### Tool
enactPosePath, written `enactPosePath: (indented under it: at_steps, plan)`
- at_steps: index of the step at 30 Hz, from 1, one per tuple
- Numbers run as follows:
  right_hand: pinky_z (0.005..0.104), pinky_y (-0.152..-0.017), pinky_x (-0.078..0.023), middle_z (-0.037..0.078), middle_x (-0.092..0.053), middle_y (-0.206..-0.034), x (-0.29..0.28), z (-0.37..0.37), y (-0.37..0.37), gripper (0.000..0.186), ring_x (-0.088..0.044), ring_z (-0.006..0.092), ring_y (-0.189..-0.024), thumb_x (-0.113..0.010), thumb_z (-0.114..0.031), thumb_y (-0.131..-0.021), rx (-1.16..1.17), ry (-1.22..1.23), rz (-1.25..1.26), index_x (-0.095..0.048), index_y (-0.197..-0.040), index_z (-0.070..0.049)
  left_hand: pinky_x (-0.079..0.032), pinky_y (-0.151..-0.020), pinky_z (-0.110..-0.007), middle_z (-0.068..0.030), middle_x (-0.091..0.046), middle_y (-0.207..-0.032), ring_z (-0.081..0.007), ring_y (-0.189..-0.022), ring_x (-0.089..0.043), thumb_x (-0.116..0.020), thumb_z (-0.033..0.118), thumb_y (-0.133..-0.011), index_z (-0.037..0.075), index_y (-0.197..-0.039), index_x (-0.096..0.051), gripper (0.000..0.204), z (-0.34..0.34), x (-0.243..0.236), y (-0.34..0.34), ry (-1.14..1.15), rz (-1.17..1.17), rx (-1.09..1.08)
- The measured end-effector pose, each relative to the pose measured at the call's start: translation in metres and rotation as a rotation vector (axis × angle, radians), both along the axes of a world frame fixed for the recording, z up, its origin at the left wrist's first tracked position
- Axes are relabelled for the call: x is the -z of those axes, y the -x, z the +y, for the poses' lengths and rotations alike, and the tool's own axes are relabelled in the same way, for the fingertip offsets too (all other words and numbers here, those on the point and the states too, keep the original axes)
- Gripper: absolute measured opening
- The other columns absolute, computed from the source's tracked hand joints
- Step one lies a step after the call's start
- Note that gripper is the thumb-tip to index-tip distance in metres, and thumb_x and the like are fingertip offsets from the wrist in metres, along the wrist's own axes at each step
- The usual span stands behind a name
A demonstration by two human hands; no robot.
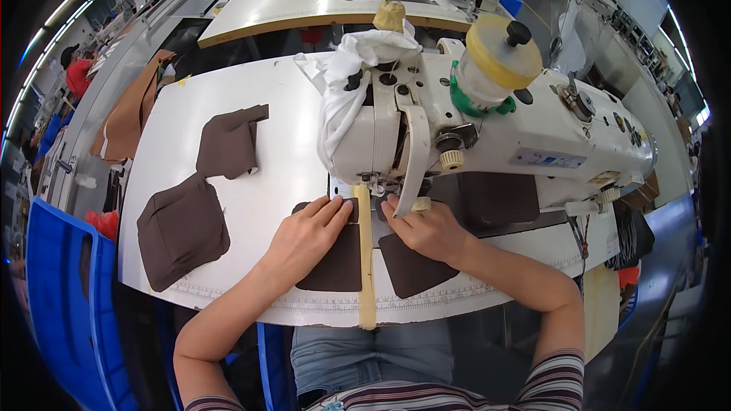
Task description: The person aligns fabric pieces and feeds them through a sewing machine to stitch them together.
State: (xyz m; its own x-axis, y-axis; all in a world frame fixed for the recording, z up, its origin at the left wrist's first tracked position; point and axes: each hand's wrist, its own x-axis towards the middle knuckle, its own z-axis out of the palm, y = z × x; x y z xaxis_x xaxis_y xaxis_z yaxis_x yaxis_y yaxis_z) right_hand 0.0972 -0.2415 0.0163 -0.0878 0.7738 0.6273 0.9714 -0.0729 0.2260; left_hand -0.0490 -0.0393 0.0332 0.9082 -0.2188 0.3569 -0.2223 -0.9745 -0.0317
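Observation:
At the sewing machine's needle area, my left hand (308, 237) lies on a dark brown panel (337, 265), its fingers stretched out and pressing it down. My right hand (432, 230) is on the other side of the needle, fingers bent and closed on the edge of a second dark brown panel (411, 268). Between the two panels runs a pale yellow strip (367, 274), reaching from the presser foot (375, 186) to the table's front edge. My right thumb is partly hidden by the hand and the machine's white lever (415, 154).
Two shaped brown pieces (183, 230) (228, 141) lie on the white table (285, 125) at left. White cloth (346, 80) drapes over the machine head. A dark flat panel (499, 199) is under the machine arm (548, 133). A blue bin (68, 297) stands at the left.

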Motion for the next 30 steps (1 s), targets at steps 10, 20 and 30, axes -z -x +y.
enactPosePath:
  at_steps: [10,20,30]
  plan:
    - [0.0263,-0.059,-0.056,0.007,-0.061,-0.080,0.006,0.004,-0.005,0.032,-0.061,0.0171,-0.076,-0.064,-0.007,-0.075,-0.052,0.122,0.052,-0.066,-0.105,0.003,-0.056,-0.070,-0.029,-0.0084,-0.063,-0.093,-0.0195,-0.086,-0.061,-0.062,0.007,-0.073,-0.001,-0.097,-0.061,0.026,-0.015,-0.005,-0.016,0.009,-0.004,-0.003]
    - [0.0289,-0.058,-0.055,0.005,-0.058,-0.075,0.015,0.011,-0.008,0.033,-0.059,0.0190,-0.074,-0.065,-0.007,-0.072,-0.015,0.099,0.052,-0.067,-0.104,0.000,-0.058,-0.071,-0.031,-0.0097,-0.069,-0.102,-0.0234,-0.099,-0.066,-0.068,0.003,-0.074,0.000,-0.096,-0.067,0.023,-0.006,0.012,-0.020,0.197,-0.115,0.045]
    - [0.0285,-0.062,-0.057,0.007,-0.059,-0.080,0.016,0.013,-0.005,0.033,-0.060,0.0202,-0.077,-0.066,-0.006,-0.071,0.002,0.078,0.061,-0.067,-0.103,0.002,-0.058,-0.073,-0.031,-0.0090,-0.068,-0.103,-0.0230,-0.102,-0.066,-0.068,0.004,-0.073,0.000,-0.096,-0.069,0.024,-0.005,0.013,-0.024,0.157,-0.163,0.122]
